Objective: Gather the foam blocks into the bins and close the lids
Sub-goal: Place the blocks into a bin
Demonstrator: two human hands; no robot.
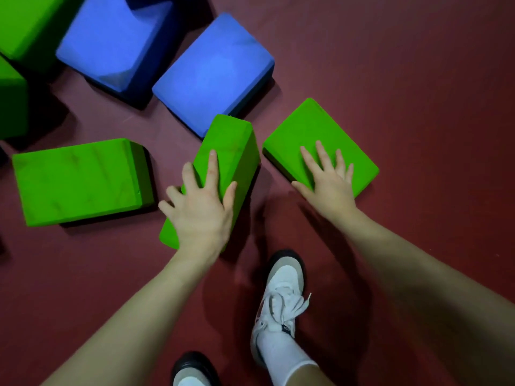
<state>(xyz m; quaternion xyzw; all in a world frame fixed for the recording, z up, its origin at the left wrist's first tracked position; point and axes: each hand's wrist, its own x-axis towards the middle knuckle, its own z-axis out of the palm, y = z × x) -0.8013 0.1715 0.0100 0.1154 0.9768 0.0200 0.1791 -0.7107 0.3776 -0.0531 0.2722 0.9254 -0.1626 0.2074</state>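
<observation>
Floor (390,65), dark red, carrying scattered blocks. Green blocks (16,29) at top-left edge, cut off. Blue blocks (211,73) beside them. Middle green block (231,146) clasped by left hand (199,210), near end hidden. Right green block (315,132) under flat right hand (328,176), fingers spread.

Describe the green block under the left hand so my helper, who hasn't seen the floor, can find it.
On the dark red floor, look just ahead of the white shoe. The narrow green block lies between the left green block and the right green block. Unlike those flat neighbours, it stands on its long edge, and the left hand grips it.
</observation>
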